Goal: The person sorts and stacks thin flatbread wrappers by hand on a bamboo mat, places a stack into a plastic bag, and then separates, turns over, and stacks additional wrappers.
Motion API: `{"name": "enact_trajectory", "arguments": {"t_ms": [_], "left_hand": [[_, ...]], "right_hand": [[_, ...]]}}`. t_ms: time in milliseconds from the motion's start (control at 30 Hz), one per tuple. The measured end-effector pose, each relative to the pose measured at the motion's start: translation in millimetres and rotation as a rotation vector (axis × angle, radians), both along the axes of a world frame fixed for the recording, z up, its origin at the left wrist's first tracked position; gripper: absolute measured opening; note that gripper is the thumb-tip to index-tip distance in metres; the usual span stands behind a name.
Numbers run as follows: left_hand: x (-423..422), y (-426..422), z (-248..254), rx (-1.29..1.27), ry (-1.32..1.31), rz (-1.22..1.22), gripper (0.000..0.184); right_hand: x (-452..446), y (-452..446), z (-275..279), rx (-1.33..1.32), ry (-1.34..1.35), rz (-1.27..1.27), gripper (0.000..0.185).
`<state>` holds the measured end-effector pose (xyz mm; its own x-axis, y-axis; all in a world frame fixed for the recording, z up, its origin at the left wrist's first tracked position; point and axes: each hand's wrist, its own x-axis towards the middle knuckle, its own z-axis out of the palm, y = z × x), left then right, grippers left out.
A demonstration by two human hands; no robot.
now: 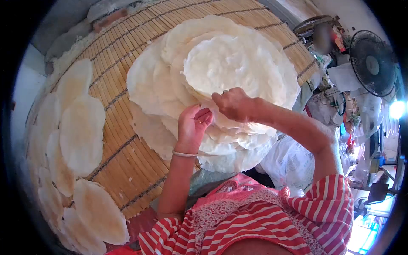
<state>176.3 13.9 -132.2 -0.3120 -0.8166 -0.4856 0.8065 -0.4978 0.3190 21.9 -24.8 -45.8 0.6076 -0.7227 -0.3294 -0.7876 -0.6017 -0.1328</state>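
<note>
A tall stack of thin, round, pale rice-paper-like sheets point(157, 93) lies in front of me. On top is a whiter, bumpy sheet point(231, 63). My right hand point(236, 105) is closed in a pinch at the near rim of this top sheet; the exact grip is partly hidden by the fingers. Just to its left, my left hand point(194, 127) is turned palm up beside the stack's near edge. Its fingers are loosely curled, with a gap between them and the thumb, and nothing shows inside. A pale bracelet point(185, 154) circles that wrist.
Beneath the stack is a slatted bamboo mat point(123, 165). Several oval sheets with browned middles point(83, 134) lie along its left side. White plastic bags point(289, 163) sit near my right elbow. A black fan point(373, 63) and assorted clutter stand at the right.
</note>
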Motion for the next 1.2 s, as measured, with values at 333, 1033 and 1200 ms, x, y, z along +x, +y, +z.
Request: {"name": "enact_trajectory", "arguments": {"t_ms": [333, 1033, 1200], "left_hand": [[-9, -10, 26, -0.106, 0.248, -0.054, 0.025], [-241, 76, 16, -0.016, 0.560, -0.705, 0.051], [-310, 84, -100, 0.052, 0.810, -0.780, 0.058]], "right_hand": [[4, 6, 16, -0.015, -0.020, -0.260, 0.022], [-269, 130, 193, -0.533, -0.829, -0.670, 0.028], [-345, 246, 141, -0.757, -0.799, -0.950, 0.026]]}}
